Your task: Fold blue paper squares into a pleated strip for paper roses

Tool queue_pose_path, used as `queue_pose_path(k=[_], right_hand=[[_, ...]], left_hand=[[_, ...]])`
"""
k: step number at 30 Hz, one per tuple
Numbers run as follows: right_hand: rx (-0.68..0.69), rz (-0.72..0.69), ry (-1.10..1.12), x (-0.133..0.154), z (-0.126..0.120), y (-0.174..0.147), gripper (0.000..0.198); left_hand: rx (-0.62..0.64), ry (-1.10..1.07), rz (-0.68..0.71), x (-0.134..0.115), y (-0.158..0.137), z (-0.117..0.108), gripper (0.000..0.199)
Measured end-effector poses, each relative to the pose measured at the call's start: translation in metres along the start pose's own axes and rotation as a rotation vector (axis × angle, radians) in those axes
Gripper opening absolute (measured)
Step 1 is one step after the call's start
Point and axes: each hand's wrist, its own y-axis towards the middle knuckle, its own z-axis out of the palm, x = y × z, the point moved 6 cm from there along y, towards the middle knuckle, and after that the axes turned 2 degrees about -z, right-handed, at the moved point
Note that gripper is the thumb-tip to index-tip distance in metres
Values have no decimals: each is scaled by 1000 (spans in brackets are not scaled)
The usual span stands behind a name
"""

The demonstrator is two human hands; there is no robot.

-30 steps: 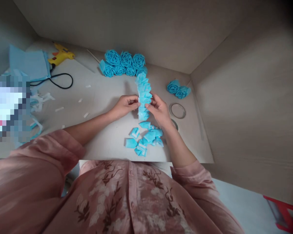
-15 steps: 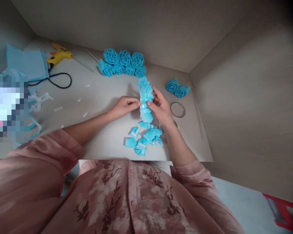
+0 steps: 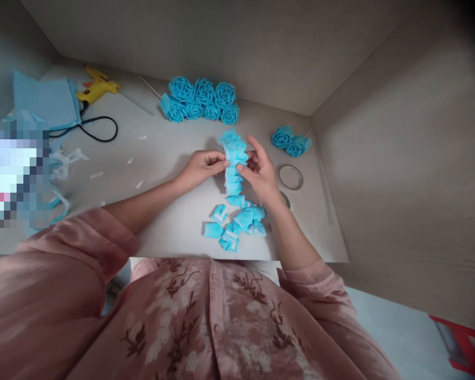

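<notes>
A long strip of overlapping blue petals runs front to back between my hands. My left hand pinches its left edge between thumb and fingers. From the other side my right hand grips the strip, thumb in front, with the index finger raised and the remaining fingers partly hidden behind it. Just below the strip lies a loose pile of folded blue petals, some with white tape pieces on them. Beside my right hand is a roll of tape, and another roll is mostly covered by my wrist.
Several finished blue roses sit along the back wall, and more blue roses lie at the right. A yellow glue gun with a black cord rests back left near a blue sheet stack. White scraps dot the left side.
The far end of the strip has tilted slightly left and nearer to me, apart from the roses behind. Both hands keep their hold, and the right index finger has lifted a little.
</notes>
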Motion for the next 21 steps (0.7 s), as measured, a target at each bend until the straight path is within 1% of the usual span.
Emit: queue_pose_path(k=[6,9,14,17,21], right_hand=[[34,-2,-6,1,1,0,95],[67,4,8,2,1,-1,94],[110,17,29,3,4,-1,89],[115,17,47,1,4,0,89],[86,14,32,-1,2,2,92]], left_hand=[[-52,60,50,-3,-1,-3,33],[-81,62,60,-6,-1,-4,34],[-81,59,81,-7,-1,-4,37],[-86,44,88,-7,0,-5,36],[-83,20,62,-6,0,-5,38]])
